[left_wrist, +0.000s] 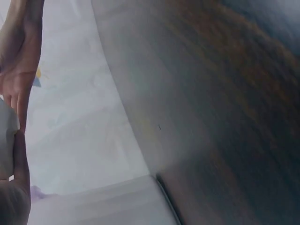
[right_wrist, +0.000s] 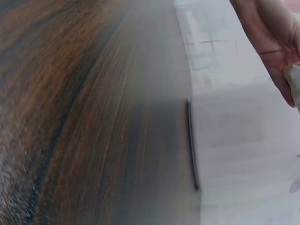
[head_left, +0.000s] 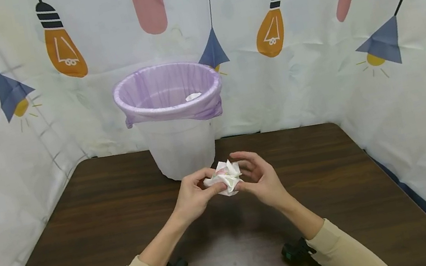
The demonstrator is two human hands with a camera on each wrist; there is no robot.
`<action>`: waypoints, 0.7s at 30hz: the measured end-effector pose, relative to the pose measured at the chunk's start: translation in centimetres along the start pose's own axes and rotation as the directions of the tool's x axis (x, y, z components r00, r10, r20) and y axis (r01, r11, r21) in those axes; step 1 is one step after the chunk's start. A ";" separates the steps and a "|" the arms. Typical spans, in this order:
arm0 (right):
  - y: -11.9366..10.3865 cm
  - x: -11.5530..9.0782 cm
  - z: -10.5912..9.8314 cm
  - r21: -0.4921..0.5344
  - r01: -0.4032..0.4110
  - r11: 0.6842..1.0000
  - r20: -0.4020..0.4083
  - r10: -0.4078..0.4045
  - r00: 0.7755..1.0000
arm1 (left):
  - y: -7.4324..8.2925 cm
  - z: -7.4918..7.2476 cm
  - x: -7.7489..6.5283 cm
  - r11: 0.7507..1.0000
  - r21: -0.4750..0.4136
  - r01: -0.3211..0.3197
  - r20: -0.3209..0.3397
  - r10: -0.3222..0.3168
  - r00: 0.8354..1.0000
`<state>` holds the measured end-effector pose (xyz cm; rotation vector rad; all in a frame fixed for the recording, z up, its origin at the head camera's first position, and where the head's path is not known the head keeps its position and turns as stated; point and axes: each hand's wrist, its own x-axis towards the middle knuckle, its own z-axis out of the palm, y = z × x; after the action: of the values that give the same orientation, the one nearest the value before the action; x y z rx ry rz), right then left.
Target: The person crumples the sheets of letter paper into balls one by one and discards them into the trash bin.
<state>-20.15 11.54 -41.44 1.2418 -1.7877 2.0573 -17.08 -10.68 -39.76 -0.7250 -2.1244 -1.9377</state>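
Observation:
Both hands hold a crumpled white tissue (head_left: 227, 176) with faint coloured marks, above the table in front of the bin. My left hand (head_left: 193, 197) pinches its left side between thumb and fingers. On the other side, my right hand (head_left: 263, 182) has its thumb at the lower edge and its bent fingers behind and above, the index lifted a little. In the left wrist view the tissue (left_wrist: 6, 138) shows only at the left edge, and the right wrist view catches a bit of the tissue (right_wrist: 294, 82) at its right edge.
A white bin (head_left: 180, 143) with a purple liner (head_left: 170, 110) stands at the back of the dark wooden table (head_left: 310, 173). One white scrap (head_left: 193, 96) shows inside it. Patterned white cloth (head_left: 314, 77) hangs behind and along both sides.

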 end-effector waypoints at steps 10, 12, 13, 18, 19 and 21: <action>0.7 -0.2 0.0 -0.026 0.016 1.000 0.027 -0.015 1.000 | -0.5 0.5 -0.1 0.994 0.005 -0.113 -0.057 0.114 0.992; 0.7 -0.1 0.2 -0.014 0.018 1.000 0.016 -0.018 1.000 | -0.6 0.6 -0.1 0.993 -0.016 -0.116 -0.070 0.115 0.991; 0.8 -0.1 0.3 -0.011 0.018 1.000 0.011 -0.017 1.000 | -0.7 0.7 -0.1 0.993 -0.025 -0.112 -0.076 0.110 0.991; 1.0 -0.1 0.5 0.028 0.003 1.000 -0.027 -0.002 1.000 | -0.7 0.7 -0.1 0.998 -0.054 -0.031 -0.090 0.026 0.996; 1.1 -0.1 0.6 0.034 0.001 0.999 -0.041 0.001 0.999 | -0.7 0.7 -0.1 0.998 -0.055 -0.011 -0.092 0.006 0.996; 1.3 0.0 0.6 0.050 -0.002 0.999 -0.069 0.005 0.998 | -0.6 0.7 -0.1 0.999 -0.034 0.022 -0.103 -0.025 0.994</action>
<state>-20.60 10.69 -42.43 1.1660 -1.7205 2.1316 -17.14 -10.01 -40.46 -0.5940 -2.0537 -1.9808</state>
